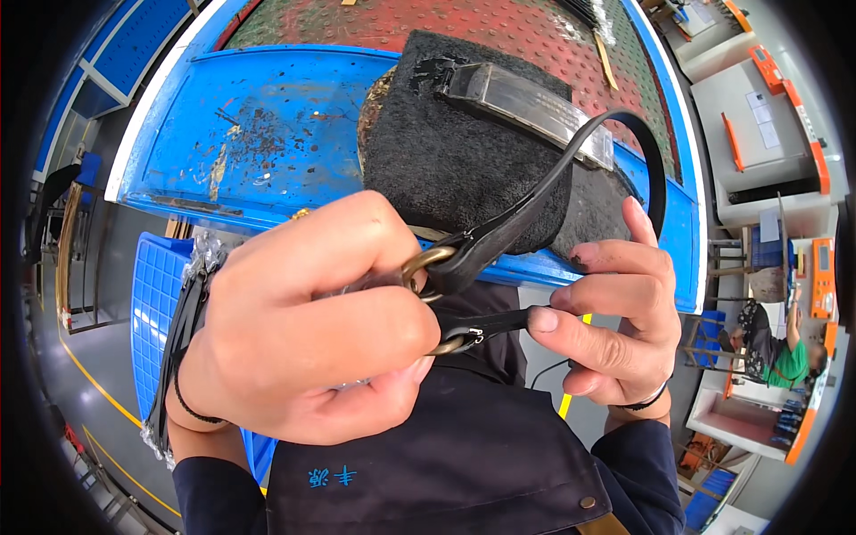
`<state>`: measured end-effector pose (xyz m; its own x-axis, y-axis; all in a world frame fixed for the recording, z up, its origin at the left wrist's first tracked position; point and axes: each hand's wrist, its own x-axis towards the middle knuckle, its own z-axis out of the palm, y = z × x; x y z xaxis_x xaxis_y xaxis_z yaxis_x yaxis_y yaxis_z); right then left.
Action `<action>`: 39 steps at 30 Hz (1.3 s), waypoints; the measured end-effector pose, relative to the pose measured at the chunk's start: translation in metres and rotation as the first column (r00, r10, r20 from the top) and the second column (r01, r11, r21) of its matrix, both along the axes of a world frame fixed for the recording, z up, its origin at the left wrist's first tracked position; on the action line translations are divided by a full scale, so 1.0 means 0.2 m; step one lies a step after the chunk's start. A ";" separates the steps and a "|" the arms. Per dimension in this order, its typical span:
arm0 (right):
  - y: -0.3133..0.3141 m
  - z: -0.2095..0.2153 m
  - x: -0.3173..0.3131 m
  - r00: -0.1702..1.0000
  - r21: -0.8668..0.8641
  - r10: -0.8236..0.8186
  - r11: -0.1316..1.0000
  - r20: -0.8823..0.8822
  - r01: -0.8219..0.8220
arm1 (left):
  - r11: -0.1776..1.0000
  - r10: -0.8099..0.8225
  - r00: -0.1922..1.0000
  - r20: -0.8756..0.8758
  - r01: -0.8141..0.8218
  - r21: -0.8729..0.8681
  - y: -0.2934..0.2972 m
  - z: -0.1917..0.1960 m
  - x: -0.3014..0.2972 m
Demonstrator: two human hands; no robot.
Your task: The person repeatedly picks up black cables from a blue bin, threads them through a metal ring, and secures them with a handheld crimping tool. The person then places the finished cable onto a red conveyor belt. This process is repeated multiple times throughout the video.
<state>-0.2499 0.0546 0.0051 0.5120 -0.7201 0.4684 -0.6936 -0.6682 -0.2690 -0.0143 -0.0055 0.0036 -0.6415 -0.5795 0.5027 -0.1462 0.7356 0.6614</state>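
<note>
A black leather strap (535,196) with brass-coloured rings (428,259) arches up and over to the right between my hands. My left hand (312,330) is closed in a fist around the hardware at the strap's ringed ends, and whatever lies deeper in its fingers is hidden. With thumb and fingertips, my right hand (620,316) pinches the lower strap piece a little right of its ring, while the other fingers are curled and partly spread. Just beyond the hands, a black fuzzy cloth (473,152) carries a long clear-sided block (535,107).
A stained blue bench tray (259,134) lies in front, with a red and green studded mat (357,27) beyond. At left, a blue crate (156,303) stands beside a bundle of black straps (183,348). A person in green (789,361) is at far right near machines.
</note>
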 end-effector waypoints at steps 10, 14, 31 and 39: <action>-0.01 -0.01 0.00 1.000 0.017 -0.014 1.000 0.022 0.013 | 1.000 -0.016 1.000 0.000 0.016 -0.021 -0.01 -0.01 0.00; -0.02 -0.02 -0.04 0.999 0.009 -0.026 1.000 0.023 0.026 | 0.998 -0.045 0.999 0.007 0.045 -0.034 -0.01 -0.02 0.02; 0.05 -0.32 -0.32 0.673 -0.092 -0.657 0.735 -0.339 0.671 | 0.915 -0.076 0.994 -0.081 0.037 -0.402 0.00 -0.05 0.08; 0.09 -0.21 -0.31 0.798 0.061 -0.569 0.805 -0.198 0.590 | 0.928 -0.075 0.992 -0.105 0.031 -0.370 0.01 -0.04 0.08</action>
